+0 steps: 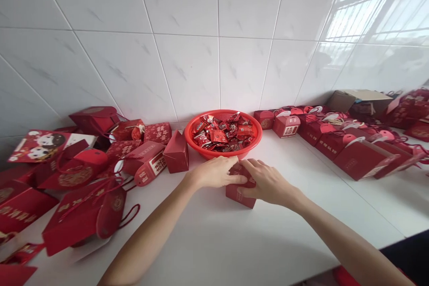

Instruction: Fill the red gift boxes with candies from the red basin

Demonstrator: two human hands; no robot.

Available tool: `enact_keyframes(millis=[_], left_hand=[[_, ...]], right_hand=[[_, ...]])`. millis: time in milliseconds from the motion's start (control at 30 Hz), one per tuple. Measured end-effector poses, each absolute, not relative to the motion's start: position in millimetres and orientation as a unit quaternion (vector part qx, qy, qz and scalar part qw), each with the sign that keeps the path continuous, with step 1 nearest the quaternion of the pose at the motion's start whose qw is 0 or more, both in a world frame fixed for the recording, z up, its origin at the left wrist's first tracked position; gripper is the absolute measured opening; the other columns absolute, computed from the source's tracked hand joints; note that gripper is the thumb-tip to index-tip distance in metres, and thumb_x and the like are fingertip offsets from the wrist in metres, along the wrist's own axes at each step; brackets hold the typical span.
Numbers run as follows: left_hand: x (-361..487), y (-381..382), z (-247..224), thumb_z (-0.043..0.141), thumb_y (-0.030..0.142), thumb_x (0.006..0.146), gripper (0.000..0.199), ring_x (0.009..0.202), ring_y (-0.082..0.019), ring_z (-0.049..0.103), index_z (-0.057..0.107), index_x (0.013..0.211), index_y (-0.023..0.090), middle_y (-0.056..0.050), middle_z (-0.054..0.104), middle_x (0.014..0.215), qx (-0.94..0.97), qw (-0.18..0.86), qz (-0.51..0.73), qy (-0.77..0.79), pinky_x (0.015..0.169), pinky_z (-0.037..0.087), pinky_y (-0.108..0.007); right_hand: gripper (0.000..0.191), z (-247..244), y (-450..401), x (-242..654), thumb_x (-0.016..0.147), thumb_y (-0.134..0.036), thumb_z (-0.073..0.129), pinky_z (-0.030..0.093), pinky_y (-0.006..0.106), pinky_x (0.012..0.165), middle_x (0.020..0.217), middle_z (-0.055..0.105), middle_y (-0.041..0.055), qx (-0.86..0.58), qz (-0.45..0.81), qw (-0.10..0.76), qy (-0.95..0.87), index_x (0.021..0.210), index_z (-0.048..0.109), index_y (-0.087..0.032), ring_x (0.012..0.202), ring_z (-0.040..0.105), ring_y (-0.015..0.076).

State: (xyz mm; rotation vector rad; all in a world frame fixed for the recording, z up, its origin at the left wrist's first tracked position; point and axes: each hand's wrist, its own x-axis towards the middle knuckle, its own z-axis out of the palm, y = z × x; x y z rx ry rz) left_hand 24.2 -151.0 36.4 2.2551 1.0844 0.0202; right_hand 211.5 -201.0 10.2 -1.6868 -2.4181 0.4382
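A small dark red paper gift box (240,197) stands on the white table in front of me, with gold print on its top flap. My left hand (217,172) lies over its left side and top, thumb across the flap. From the right, my right hand (268,181) wraps the box, its thumb on the near face. Together the hands hide most of the top and both sides. Just behind the hands is a red plastic basket (190,143) full of red wrapped sweets (219,136). Another red box (176,153) with raised flaps stands to the left of the basket.
Several red gift boxes with cords (83,214) lie in a heap on the left. On the right, more boxes (355,158) stand in rows beside an open cardboard carton (342,99). A tiled wall (186,67) rises behind the white table (214,241).
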Motion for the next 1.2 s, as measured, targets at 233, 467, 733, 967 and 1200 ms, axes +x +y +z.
enact_keyframes(millis=[233, 467, 733, 967, 1200], left_hand=[[25.2, -146.6, 30.3, 0.056, 0.066, 0.089, 0.074, 0.124, -0.030, 0.059, 0.046, 0.148, 0.022, -0.012, 0.060, 0.140, 0.874, 0.325, -0.022, 0.362, 0.093, 0.046, -0.033], [35.6, -134.7, 4.1, 0.059, 0.054, 0.090, 0.057, 0.110, -0.026, 0.065, 0.060, 0.137, 0.022, -0.009, 0.071, 0.122, 0.870, 0.333, -0.089, 0.353, 0.085, 0.048, -0.031], [40.7, -135.2, -7.0, 0.062, 0.049, 0.089, 0.051, 0.107, -0.025, 0.065, 0.062, 0.133, 0.023, -0.008, 0.071, 0.121, 0.870, 0.331, -0.114, 0.348, 0.083, 0.048, -0.031], [38.9, -133.1, -8.3, 0.061, 0.048, 0.089, 0.050, 0.114, -0.027, 0.062, 0.063, 0.132, 0.024, -0.008, 0.070, 0.121, 0.867, 0.336, -0.111, 0.350, 0.085, 0.048, -0.032], [37.5, -128.4, -17.3, 0.062, 0.048, 0.087, 0.047, 0.111, -0.025, 0.063, 0.065, 0.129, 0.025, -0.006, 0.070, 0.118, 0.870, 0.338, -0.104, 0.343, 0.083, 0.050, -0.031]], right_hand=[[0.034, 19.0, -171.2, 307.6, 0.078, -0.045, 0.067, 0.043, 0.030, 0.065, 0.100, 0.071, 0.0044, -0.720, 0.081, 0.175, -0.666, 0.106, 0.063, -0.026, 0.089, 0.067, 0.0253], [0.052, 11.8, -100.6, 399.7, 0.079, -0.053, 0.064, 0.049, 0.036, 0.076, 0.120, 0.067, 0.0166, -0.847, -0.007, 0.161, -0.507, 0.117, 0.060, -0.018, 0.112, 0.063, 0.0342], [0.081, -16.4, -59.9, 402.5, 0.071, -0.065, 0.068, 0.048, 0.046, 0.093, 0.135, 0.052, 0.0215, -0.850, 0.003, 0.229, -0.473, 0.134, 0.052, -0.018, 0.126, 0.052, 0.0395], [0.108, -29.1, -54.3, 402.4, 0.064, -0.075, 0.068, 0.046, 0.056, 0.094, 0.158, 0.021, 0.0270, -0.838, -0.014, 0.312, -0.448, 0.148, 0.032, -0.018, 0.136, 0.039, 0.0469], [0.100, -56.7, -74.1, 389.3, 0.074, -0.064, 0.063, 0.042, 0.059, 0.095, 0.158, 0.013, 0.0341, -0.806, -0.109, 0.354, -0.461, 0.149, 0.026, -0.010, 0.132, 0.040, 0.0495]])
